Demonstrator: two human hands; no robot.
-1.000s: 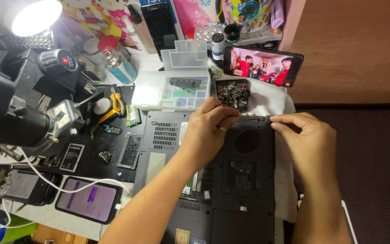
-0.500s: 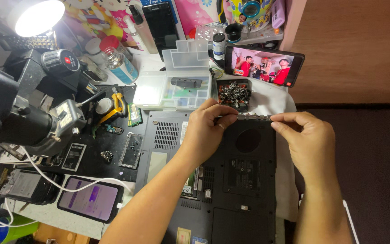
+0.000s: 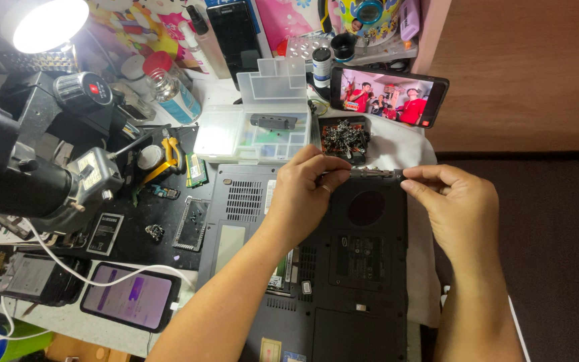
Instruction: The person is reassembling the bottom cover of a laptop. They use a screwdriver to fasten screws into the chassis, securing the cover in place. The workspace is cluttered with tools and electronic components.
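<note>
head cam | looks steeply down from above | close over laptop underside [image 3: 343, 261] | desk clutter far, left

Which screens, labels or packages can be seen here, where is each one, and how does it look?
Phone: propped sideways behind the laptop, screen lit, people in red.
Second phone: flat at the near left, screen glowing purple.
Dark phone: upright at the back, screen off.
Laptop: underside up beneath both hands, dark grey, with small labels.
Parts box: clear plastic, behind the laptop.
</note>
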